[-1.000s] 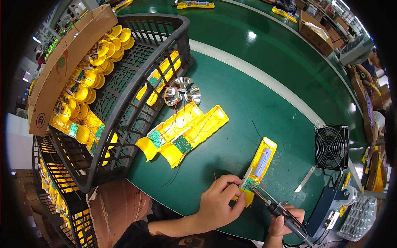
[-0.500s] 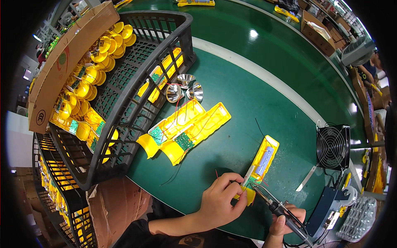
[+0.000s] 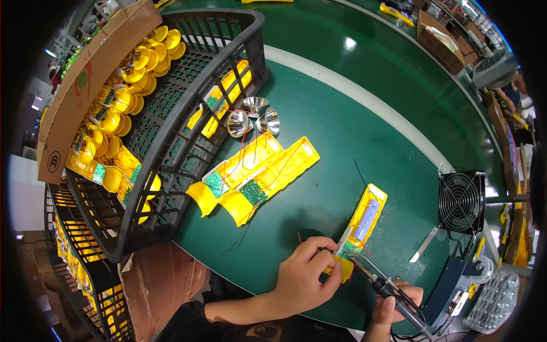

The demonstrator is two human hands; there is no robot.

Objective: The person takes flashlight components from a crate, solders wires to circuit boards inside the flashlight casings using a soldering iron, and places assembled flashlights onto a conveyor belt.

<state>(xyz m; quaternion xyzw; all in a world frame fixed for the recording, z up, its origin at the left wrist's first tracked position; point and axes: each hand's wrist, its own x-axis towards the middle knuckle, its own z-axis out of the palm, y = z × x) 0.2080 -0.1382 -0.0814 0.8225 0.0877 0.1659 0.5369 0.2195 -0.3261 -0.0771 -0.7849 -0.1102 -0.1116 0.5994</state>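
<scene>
A yellow plastic housing (image 3: 377, 196) lies on the green table before me, a blue cylindrical battery (image 3: 366, 220) inside it. At its near end is a small green circuit board (image 3: 347, 249) with red wires. My left hand (image 3: 307, 271) is closed in a pinch beside the board; a thin red wire pokes out above its fingers, though the pinched spot is partly hidden. In my right hand (image 3: 397, 302) is a soldering iron (image 3: 380, 284) with a curved metal tube alongside, its tip at the board. Two more yellow housings (image 3: 268, 165) with boards and wires lie to the left.
Three silver reflector cups (image 3: 255, 117) stand beside a black plastic crate (image 3: 165, 154) filled with yellow housings. A cardboard strip (image 3: 91, 85) lines the crate's far-left side. To the right are a black fan (image 3: 460, 202), a dark box-shaped unit (image 3: 447, 288) and a clear bumpy plastic tray (image 3: 494, 302).
The view has shifted very slightly. Both hands keep nearly the same pose, with the iron's tip still at the board.
</scene>
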